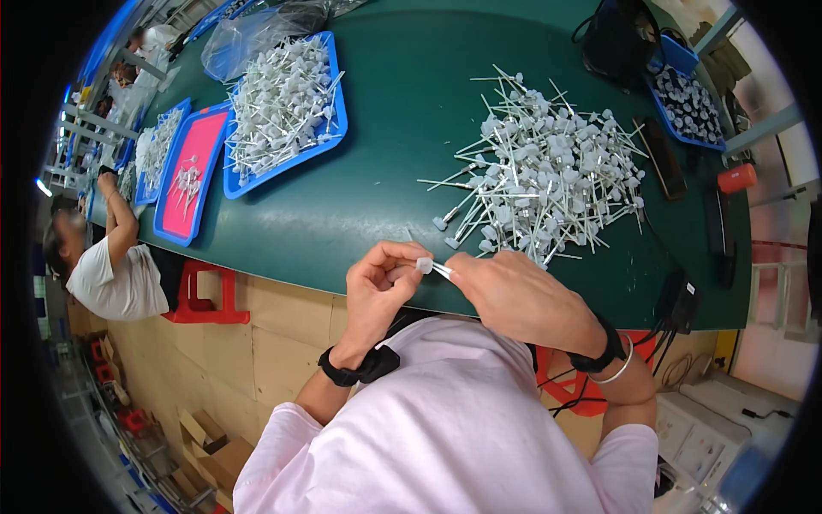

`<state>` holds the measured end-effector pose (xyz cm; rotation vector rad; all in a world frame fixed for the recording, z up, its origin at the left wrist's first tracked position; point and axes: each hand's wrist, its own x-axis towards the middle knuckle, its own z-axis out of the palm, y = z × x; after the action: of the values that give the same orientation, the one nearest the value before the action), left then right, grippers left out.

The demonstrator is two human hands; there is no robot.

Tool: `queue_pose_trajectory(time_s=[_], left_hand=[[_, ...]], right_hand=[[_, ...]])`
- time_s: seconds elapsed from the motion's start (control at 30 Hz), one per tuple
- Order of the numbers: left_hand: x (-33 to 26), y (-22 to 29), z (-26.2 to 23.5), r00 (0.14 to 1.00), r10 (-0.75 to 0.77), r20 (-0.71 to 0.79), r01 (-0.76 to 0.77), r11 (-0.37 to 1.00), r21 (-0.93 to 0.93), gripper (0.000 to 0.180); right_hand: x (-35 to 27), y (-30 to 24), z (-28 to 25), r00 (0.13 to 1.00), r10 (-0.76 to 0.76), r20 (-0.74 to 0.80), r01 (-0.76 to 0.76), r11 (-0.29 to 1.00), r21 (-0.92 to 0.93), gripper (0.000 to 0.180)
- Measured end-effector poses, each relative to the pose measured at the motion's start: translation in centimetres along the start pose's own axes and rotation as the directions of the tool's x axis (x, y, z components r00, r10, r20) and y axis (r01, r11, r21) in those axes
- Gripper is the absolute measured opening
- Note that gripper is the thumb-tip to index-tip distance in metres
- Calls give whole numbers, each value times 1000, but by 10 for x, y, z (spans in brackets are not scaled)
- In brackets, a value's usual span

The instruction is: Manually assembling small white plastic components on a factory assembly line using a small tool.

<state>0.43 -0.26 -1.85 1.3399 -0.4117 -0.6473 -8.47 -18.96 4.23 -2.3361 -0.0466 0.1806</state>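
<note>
Close to the table's near edge, my left hand [377,287] pinches a small white plastic piece [425,265] between thumb and fingertips. Thin white stems run from that piece to my right hand [522,295], whose fingers are closed around their other end. The fingers hide part of it, so I cannot make out how the piece and the stems join. Just beyond my right hand lies a large loose pile of similar white-headed pieces [556,171] with thin stems, some showing metal ends.
On the green table [394,103], a blue tray [341,111] heaped with these pieces stands left, beside a pink-lined tray [184,218] holding several. Rightward are a black bag [618,38], a dark flat device [659,158], a red cylinder [736,178] and cables. A co-worker [111,270] sits far left.
</note>
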Motion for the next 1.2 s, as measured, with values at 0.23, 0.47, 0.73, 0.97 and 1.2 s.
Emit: queue_pose_trajectory(time_s=[0.23, 0.47, 0.73, 0.97, 1.2], left_hand=[[5, 9, -5, 996, -89, -12, 88, 993, -77, 16], [9, 12, -2, 996, -94, -6, 92, 987, -130, 17], [11, 9, -3, 995, -99, 2, 98, 984, -149, 14], [13, 5, -1, 997, -72, -30, 68, 990, -125, 13], [9, 18, 4, 983, -154, -98, 139, 980, -143, 10]], right_hand=[[-17, -1, -6, 991, 126, -38, -111, 956, 273, 18], [-21, 8, 22, 969, 236, -70, -185, 884, 429, 22], [-22, 24, 51, 957, 275, -92, -197, 849, 490, 25], [-23, 30, 63, 954, 292, -75, -209, 821, 532, 25], [-26, 31, 65, 949, 305, -79, -211, 802, 559, 23]])
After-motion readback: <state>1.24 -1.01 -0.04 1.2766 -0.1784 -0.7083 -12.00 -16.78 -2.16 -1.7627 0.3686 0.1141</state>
